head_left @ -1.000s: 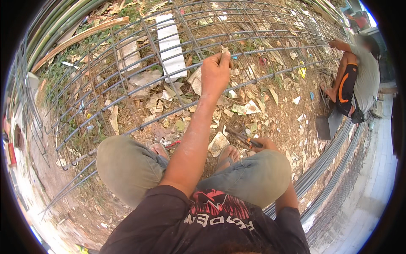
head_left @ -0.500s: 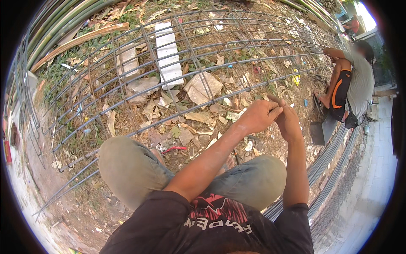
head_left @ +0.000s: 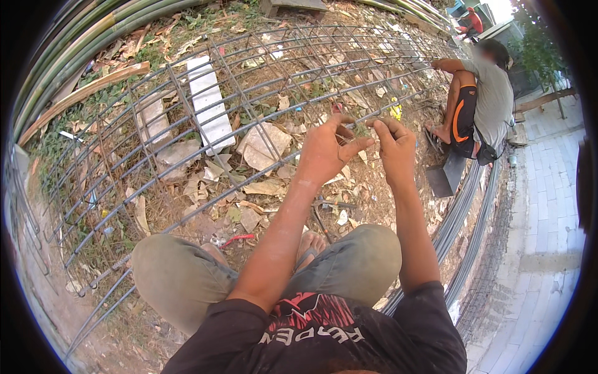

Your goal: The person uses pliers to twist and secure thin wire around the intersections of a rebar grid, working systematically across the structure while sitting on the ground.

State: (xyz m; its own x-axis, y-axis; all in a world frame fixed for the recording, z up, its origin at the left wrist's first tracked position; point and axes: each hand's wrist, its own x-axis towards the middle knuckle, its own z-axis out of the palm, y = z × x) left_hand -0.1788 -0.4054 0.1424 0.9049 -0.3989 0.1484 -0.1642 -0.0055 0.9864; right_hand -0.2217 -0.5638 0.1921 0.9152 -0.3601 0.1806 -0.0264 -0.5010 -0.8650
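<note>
Both of my hands are raised close together in front of the near edge of a rebar cage [head_left: 249, 118]. My left hand [head_left: 327, 151] has curled fingers and its thumb points toward the right hand. A thin dark wire [head_left: 342, 139] seems to show at its palm. Just to the right, my right hand [head_left: 395, 144] has bent fingers, with the thumb and fingertips pinched; whatever sits in them is too small to make out. On the ground below lies a dark hand tool [head_left: 335, 203] with long handles, apparently pincers.
A white block [head_left: 208, 103] and broken slabs [head_left: 263, 144] lie under the bars. Bamboo poles [head_left: 68, 56] are stacked far left. At right a co-worker [head_left: 483, 100] squats at the cage, beside long bundled bars [head_left: 464, 227]. A red strip [head_left: 238, 239] lies near my feet.
My hands were touching each other and have since drawn apart, the left moving left. The view has shifted, so the cage and co-worker appear farther left.
</note>
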